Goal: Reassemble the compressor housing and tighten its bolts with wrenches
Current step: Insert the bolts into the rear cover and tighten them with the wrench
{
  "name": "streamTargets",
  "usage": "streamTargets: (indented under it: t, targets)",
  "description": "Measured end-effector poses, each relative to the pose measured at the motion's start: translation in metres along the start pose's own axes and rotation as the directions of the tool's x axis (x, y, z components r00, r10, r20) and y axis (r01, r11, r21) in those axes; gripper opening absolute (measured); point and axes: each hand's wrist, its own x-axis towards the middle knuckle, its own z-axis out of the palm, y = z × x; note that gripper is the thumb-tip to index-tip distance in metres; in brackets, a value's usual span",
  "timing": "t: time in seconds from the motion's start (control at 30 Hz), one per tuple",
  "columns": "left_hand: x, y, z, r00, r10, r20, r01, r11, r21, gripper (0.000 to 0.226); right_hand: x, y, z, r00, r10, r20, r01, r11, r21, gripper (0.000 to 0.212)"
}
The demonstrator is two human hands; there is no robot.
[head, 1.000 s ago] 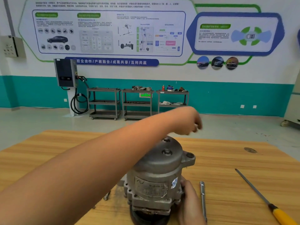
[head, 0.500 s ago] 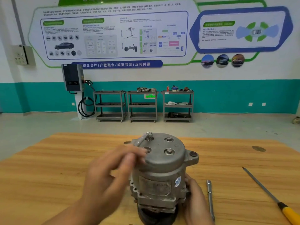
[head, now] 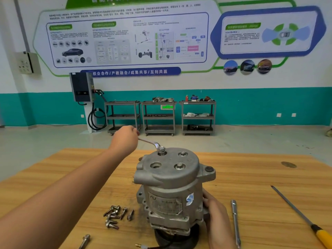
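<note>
The grey metal compressor housing (head: 168, 184) stands upright on the wooden table (head: 260, 177). My left hand (head: 125, 137) grips the far end of a silver ring wrench (head: 150, 143), whose ring sits on the rear left bolt (head: 162, 149) of the top cover. Two more bolt heads (head: 179, 166) show on the cover's right side, and the front left hole holds none. My right hand (head: 215, 212) rests against the housing's lower right side, fingers wrapped on it.
Several loose bolts (head: 115, 214) lie left of the housing, and one longer bolt (head: 84, 240) lies near the front edge. A metal rod (head: 235, 220) and a yellow-handled screwdriver (head: 305, 220) lie to the right. Shelf carts stand by the far wall.
My left hand moved from in front of the housing out to the back left and now holds the wrench handle, swung leftward on the rear bolt. The right hand stayed on the housing.
</note>
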Motion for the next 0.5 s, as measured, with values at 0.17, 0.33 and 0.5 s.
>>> streamTargets:
  t: [0.17, 0.33, 0.5]
  targets:
    - [0.010, 0.053, 0.009, 0.959, -0.020, 0.283, -0.016, 0.992, 0.124, 0.040, -0.002, 0.000, -0.011, 0.995, 0.022, 0.093, -0.015, 0.997, -0.070, 0.039]
    - [0.011, 0.079, 0.018, 0.901, -0.018, 0.433, -0.095, 0.966, 0.239, 0.035, -0.008, -0.002, -0.017, 0.992, 0.071, 0.108, -0.068, 0.997, -0.028, 0.031]
    - [0.006, 0.098, 0.022, 0.854, 0.042, 0.518, -0.164, 0.968, 0.192, 0.034, -0.014, 0.017, -0.019, 0.986, -0.136, 0.101, 0.139, 0.990, -0.018, 0.028]
